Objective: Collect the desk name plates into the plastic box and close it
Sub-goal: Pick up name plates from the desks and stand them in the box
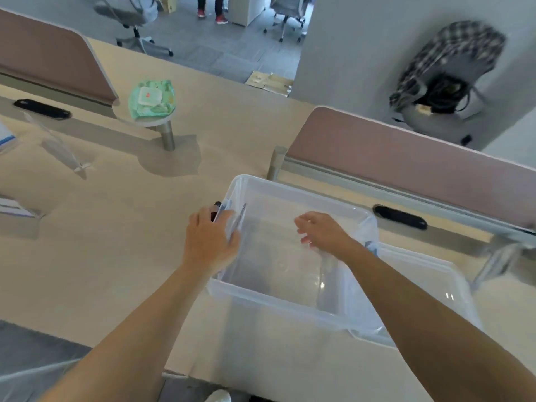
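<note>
left hand [209, 242] is at the plastic box's [278, 307] left rim, its grip pinching a clear name plate [236, 220] that tilts over the edge into the box. right hand [322, 232] hovers over the open box, fingers loosely curled, holding nothing i can make out. the box sits on the beige worktop [116, 227]; the lid [429, 274] lies just beside it on the right. another clear name plate [55, 146] stands well apart, far left
</note>
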`<action>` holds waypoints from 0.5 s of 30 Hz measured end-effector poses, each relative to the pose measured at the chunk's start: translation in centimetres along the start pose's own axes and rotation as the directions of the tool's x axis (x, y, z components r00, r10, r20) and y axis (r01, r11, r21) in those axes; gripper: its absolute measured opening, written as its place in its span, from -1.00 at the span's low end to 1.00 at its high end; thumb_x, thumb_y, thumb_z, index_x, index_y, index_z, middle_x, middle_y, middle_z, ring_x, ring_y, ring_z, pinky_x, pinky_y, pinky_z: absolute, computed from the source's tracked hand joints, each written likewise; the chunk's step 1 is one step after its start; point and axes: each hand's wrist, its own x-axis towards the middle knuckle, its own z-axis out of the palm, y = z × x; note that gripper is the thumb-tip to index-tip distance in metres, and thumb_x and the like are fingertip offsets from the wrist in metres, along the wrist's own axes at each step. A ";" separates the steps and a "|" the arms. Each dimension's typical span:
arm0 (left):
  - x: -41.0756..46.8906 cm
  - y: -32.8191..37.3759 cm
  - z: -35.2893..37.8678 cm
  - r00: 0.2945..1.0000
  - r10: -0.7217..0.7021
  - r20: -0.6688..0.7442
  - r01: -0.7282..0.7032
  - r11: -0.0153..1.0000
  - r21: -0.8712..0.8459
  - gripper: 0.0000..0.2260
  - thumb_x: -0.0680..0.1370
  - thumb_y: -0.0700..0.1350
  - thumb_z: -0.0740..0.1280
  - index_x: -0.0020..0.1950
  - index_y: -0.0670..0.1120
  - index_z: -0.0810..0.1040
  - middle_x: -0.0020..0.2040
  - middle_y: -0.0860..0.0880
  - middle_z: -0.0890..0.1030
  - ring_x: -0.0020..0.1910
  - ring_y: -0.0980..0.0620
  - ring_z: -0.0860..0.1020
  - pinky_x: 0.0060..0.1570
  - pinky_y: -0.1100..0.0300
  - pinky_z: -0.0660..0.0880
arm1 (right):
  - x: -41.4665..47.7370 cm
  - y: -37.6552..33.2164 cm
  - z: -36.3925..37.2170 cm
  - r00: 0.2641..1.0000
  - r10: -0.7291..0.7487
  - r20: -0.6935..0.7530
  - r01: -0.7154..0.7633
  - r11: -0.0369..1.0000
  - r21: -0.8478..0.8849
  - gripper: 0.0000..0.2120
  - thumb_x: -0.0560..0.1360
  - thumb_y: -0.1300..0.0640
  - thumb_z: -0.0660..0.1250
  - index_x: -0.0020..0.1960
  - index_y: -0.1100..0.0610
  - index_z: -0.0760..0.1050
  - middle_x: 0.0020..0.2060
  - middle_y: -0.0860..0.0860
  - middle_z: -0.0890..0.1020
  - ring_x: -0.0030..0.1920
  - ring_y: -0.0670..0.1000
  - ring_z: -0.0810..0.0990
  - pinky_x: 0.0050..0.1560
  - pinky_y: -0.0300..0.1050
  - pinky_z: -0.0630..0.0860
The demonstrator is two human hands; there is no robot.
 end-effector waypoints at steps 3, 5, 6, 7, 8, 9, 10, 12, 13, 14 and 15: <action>1.2 3.6 -0.4 0.994 0.100 0.053 -0.086 0.970 -0.226 -0.67 0.49 0.00 0.21 0.16 -0.03 0.61 0.17 -0.12 0.55 0.13 -0.22 0.49 0.12 0.00 0.42 | -4.8 2.1 -4.8 0.989 0.034 -0.144 -0.046 0.995 -0.083 -0.83 0.59 0.08 0.27 0.13 0.08 0.56 0.00 0.07 0.67 -0.09 0.08 0.69 -0.02 -0.02 0.57; 1.6 7.1 0.0 0.969 0.214 0.120 -0.167 0.934 -0.315 -0.75 0.53 -0.09 0.29 0.18 -0.03 0.61 0.19 -0.08 0.54 0.17 -0.15 0.51 0.15 0.04 0.44 | -8.4 4.0 -7.4 0.971 0.054 -0.234 -0.098 0.978 -0.183 -0.83 0.59 0.11 0.25 0.11 0.04 0.58 0.01 0.06 0.68 -0.10 0.05 0.67 0.00 -0.05 0.57; 1.6 9.0 0.4 0.954 0.272 0.130 -0.210 0.909 -0.360 -0.75 0.53 -0.11 0.30 0.18 -0.03 0.61 0.19 -0.06 0.54 0.18 -0.11 0.51 0.17 0.06 0.44 | -10.2 5.0 -8.8 0.956 0.055 -0.286 -0.124 0.966 -0.227 -0.81 0.58 0.08 0.24 0.11 0.01 0.59 0.01 0.04 0.68 -0.09 0.04 0.67 0.04 -0.02 0.57; 1.5 10.8 0.9 0.941 0.307 0.139 -0.230 0.886 -0.403 -0.76 0.53 -0.12 0.30 0.17 -0.02 0.61 0.17 -0.05 0.55 0.17 -0.09 0.52 0.17 0.07 0.45 | -11.9 5.9 -9.9 0.937 0.069 -0.342 -0.158 0.958 -0.238 -0.80 0.58 0.05 0.23 0.12 -0.02 0.60 0.00 0.01 0.68 -0.09 0.02 0.68 0.06 -0.01 0.57; 1.3 12.9 1.7 0.923 0.351 0.155 -0.254 0.861 -0.441 -0.77 0.53 -0.12 0.29 0.16 -0.02 0.61 0.16 -0.05 0.55 0.15 -0.07 0.54 0.16 0.08 0.46 | -14.0 6.9 -11.2 0.911 0.089 -0.402 -0.186 0.960 -0.209 -0.79 0.58 0.02 0.23 0.13 -0.04 0.60 -0.01 -0.01 0.69 -0.10 -0.01 0.68 0.07 0.00 0.58; 0.9 14.9 2.2 0.900 0.392 0.189 -0.270 0.843 -0.465 -0.78 0.54 -0.12 0.28 0.16 -0.03 0.60 0.15 -0.05 0.54 0.13 -0.06 0.55 0.14 0.11 0.47 | -16.0 7.9 -12.2 0.885 0.110 -0.452 -0.208 0.962 -0.174 -0.78 0.58 0.00 0.24 0.13 -0.04 0.61 -0.02 -0.02 0.69 -0.11 -0.03 0.69 0.07 0.00 0.58; 0.2 17.0 2.8 0.872 0.438 0.220 -0.296 0.828 -0.477 -0.78 0.56 -0.12 0.27 0.18 -0.03 0.59 0.16 -0.05 0.54 0.11 -0.04 0.55 0.11 0.13 0.46 | -18.1 8.9 -13.1 0.857 0.133 -0.499 -0.230 0.964 -0.137 -0.79 0.58 0.00 0.26 0.13 -0.03 0.62 -0.04 -0.03 0.69 -0.12 -0.04 0.69 0.08 -0.01 0.58; -1.2 20.6 3.8 0.806 0.522 0.280 -0.344 0.797 -0.496 -0.77 0.58 -0.10 0.24 0.20 -0.02 0.57 0.17 -0.05 0.55 0.09 -0.01 0.55 0.09 0.15 0.47 | -21.7 11.0 -14.2 0.797 0.174 -0.578 -0.268 0.960 -0.080 -0.82 0.56 0.02 0.30 0.07 0.00 0.64 -0.09 -0.04 0.69 -0.10 -0.01 0.67 0.07 -0.05 0.55; -2.1 22.6 4.4 0.767 0.562 0.308 -0.366 0.779 -0.509 -0.77 0.58 -0.09 0.23 0.20 -0.02 0.57 0.17 -0.04 0.56 0.08 0.00 0.55 0.08 0.15 0.47 | -23.5 12.3 -14.8 0.763 0.193 -0.617 -0.280 0.959 -0.046 -0.84 0.56 0.05 0.31 0.05 0.03 0.65 -0.11 -0.04 0.68 -0.09 0.01 0.66 0.05 -0.07 0.53; -3.0 24.6 5.0 0.730 0.599 0.329 -0.386 0.759 -0.525 -0.76 0.58 -0.09 0.23 0.20 -0.01 0.57 0.17 -0.03 0.57 0.09 0.01 0.55 0.08 0.15 0.47 | -25.2 13.6 -15.2 0.727 0.214 -0.652 -0.286 0.958 -0.005 -0.84 0.55 0.08 0.33 0.04 0.07 0.65 -0.13 -0.02 0.67 -0.07 0.03 0.64 0.03 -0.10 0.50; -3.8 26.5 5.6 0.695 0.626 0.354 -0.399 0.745 -0.534 -0.75 0.56 -0.09 0.23 0.21 0.00 0.57 0.17 -0.01 0.57 0.09 0.02 0.55 0.08 0.14 0.47 | -26.7 15.0 -15.8 0.694 0.239 -0.679 -0.290 0.956 0.040 -0.84 0.55 0.10 0.33 0.05 0.12 0.65 -0.13 0.00 0.66 -0.07 0.05 0.63 0.02 -0.11 0.47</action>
